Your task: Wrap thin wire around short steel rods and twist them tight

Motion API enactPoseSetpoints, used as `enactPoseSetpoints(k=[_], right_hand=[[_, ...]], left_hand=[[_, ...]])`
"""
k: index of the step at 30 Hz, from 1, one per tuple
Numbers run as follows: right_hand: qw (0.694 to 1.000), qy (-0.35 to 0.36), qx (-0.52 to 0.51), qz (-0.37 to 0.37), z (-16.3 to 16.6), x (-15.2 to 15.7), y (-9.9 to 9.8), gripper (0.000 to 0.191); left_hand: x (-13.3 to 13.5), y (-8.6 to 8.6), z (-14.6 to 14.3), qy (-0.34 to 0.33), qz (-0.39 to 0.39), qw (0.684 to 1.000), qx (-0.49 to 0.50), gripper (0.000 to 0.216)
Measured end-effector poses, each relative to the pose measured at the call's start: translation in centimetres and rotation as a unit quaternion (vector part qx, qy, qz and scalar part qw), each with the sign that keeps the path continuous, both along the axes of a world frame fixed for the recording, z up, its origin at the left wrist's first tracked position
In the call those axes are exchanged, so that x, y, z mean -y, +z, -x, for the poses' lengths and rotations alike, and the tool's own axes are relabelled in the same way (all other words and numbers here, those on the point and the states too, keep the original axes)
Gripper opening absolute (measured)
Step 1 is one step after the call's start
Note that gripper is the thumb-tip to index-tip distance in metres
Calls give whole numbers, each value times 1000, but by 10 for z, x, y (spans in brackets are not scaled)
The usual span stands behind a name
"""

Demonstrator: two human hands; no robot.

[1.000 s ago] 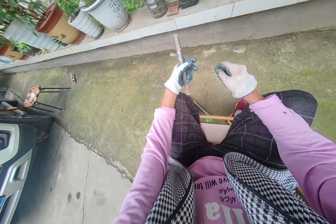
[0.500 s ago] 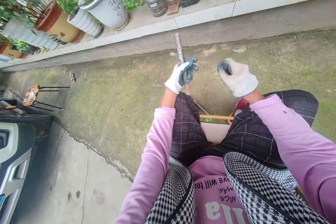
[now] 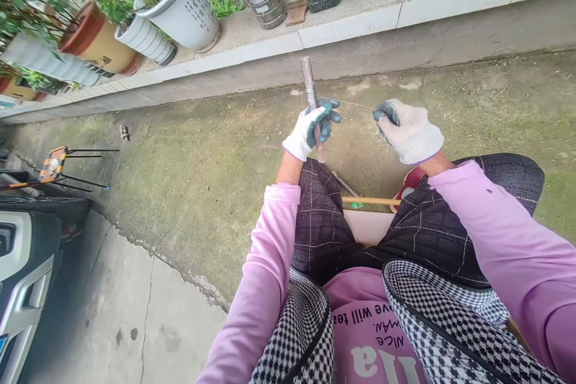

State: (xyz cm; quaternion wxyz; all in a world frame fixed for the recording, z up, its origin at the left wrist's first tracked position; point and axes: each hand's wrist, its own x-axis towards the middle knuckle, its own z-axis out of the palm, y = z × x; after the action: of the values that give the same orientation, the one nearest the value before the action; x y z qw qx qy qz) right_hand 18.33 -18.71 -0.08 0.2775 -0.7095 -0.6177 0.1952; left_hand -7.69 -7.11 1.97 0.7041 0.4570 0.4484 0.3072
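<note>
L hand (image 3: 311, 127), gloved, fist wrapped round metal rod (image 3: 309, 85), upright above the knees. R hand (image 3: 408, 131) pinches thin wire (image 3: 355, 105), stretched taut btwn rod & fingertips. Flower pots (image 3: 180, 9) line ledge beyond.

Dull metal rod (image 3: 310, 91) (coiled wire), knit rubber-coated gloves (image 3: 411, 132), rough concrete (image 3: 202, 156)

The middle of the metal rod (image 3: 309, 85) is hidden inside the left hand (image 3: 308, 130), so how the fingers wrap it can't be made out. The wire (image 3: 355, 104) is too thin to follow into the right hand (image 3: 410, 132). The car (image 3: 20, 270) is cut off by the left edge.
</note>
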Motion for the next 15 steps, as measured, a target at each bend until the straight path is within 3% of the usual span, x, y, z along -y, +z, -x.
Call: enactPoseSetpoints(k=[8, 11, 13, 15], right_hand=[[991, -35, -97, 86, 0, -15, -2, 21], [989, 18, -56, 132, 11, -18, -6, 20], [985, 81, 11, 153, 20, -15, -7, 21], [977, 130, 65, 158, 24, -8, -8, 24]], left_hand=[[8, 9, -12, 13, -16, 995, -99, 29], [6, 4, -16, 34, -31, 984, -175, 23], [0, -2, -16, 30, -81, 958, -273, 28], [-5, -8, -14, -24, -176, 887, -427, 31]])
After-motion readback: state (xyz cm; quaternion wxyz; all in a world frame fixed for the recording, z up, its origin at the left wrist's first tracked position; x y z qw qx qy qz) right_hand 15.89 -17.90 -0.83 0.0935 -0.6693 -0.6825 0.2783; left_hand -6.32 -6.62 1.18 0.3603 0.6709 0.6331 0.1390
